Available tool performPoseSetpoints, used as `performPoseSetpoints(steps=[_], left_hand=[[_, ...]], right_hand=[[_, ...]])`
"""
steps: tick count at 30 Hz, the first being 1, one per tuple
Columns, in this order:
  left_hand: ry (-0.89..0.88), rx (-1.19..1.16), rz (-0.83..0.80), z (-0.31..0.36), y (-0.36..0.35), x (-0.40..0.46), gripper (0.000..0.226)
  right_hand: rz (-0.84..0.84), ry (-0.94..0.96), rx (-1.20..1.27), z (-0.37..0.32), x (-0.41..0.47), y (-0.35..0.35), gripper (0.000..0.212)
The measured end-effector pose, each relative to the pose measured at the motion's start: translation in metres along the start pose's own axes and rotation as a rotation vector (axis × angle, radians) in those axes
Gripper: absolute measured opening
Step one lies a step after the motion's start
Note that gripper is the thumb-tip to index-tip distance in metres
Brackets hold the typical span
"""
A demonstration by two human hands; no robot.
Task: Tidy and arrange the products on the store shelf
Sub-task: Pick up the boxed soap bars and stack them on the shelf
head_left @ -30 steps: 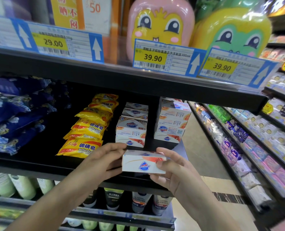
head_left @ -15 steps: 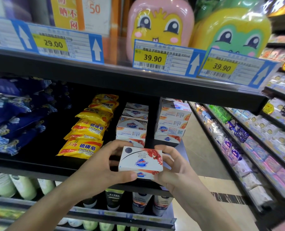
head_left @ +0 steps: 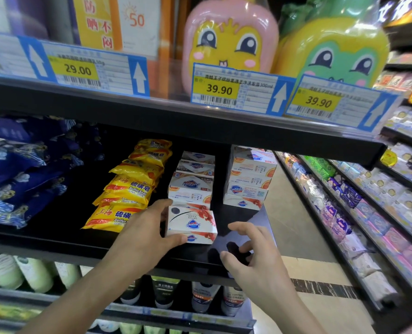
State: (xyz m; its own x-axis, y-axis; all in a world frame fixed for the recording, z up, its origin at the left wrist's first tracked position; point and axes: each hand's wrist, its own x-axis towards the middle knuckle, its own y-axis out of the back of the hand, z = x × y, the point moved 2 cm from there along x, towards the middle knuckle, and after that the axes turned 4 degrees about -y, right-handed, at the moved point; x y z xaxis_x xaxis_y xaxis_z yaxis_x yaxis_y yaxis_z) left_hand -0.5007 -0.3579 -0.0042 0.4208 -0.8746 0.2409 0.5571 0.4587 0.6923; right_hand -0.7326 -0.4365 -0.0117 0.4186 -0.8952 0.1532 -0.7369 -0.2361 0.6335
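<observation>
I saw the left hand (head_left: 147,233) holding the white soap box (head_left: 191,225) on the black shelf (head_left: 55,239), its thumb curled under the box's near lower edge and its fingers reaching along the box's left side toward the back. The box sat at the front of the shelf, printed face tilted up toward me, with red splashes and a blue badge on it. It was just in front of the middle stack of soap boxes (head_left: 191,186), and I could not tell whether it touched that stack.

The right hand (head_left: 250,259) held nothing. It hovered to the right of the soap box, apart from it, fingers loosely spread and slightly bent above the shelf's front edge.

Taking the soap box as my landmark: to its left lay a row of yellow sulfur soap packets (head_left: 130,189), overlapping one another toward the back. Farther left were dark blue patterned bags (head_left: 24,169). Behind and to the right of the box stood a second stack of soap boxes (head_left: 248,179). Above it, the upper shelf edge carried price tags (head_left: 215,89) reading 29.00 and 39.90, with a pink cartoon bottle (head_left: 229,39) and a green and yellow one (head_left: 332,51) behind them. Below it, dark tubes (head_left: 164,292) stood on the lower shelf.
</observation>
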Motion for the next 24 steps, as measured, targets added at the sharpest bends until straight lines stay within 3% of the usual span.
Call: performPoseSetpoints(steps=[6, 13, 17, 20, 24], left_hand=[[-0.02, 0.191, 0.082, -0.002, -0.006, 0.003, 0.073], [-0.024, 0.23, 0.11, 0.001, -0.011, 0.002, 0.073], [-0.19, 0.233, 0.222, 0.005, -0.013, -0.014, 0.068], [-0.37, 0.252, 0.335, 0.008, -0.017, -0.021, 0.051], [-0.393, 0.203, 0.305, -0.001, -0.026, -0.022, 0.033]], right_hand=[[-0.001, -0.001, 0.037, 0.006, 0.001, 0.0, 0.039], [0.007, -0.006, 0.073, 0.009, 0.005, 0.0, 0.033], [0.111, -0.013, 0.09, 0.006, 0.017, 0.008, 0.032], [0.213, 0.015, 0.117, -0.001, 0.036, 0.021, 0.031], [0.36, 0.055, 0.187, -0.015, 0.068, 0.039, 0.037]])
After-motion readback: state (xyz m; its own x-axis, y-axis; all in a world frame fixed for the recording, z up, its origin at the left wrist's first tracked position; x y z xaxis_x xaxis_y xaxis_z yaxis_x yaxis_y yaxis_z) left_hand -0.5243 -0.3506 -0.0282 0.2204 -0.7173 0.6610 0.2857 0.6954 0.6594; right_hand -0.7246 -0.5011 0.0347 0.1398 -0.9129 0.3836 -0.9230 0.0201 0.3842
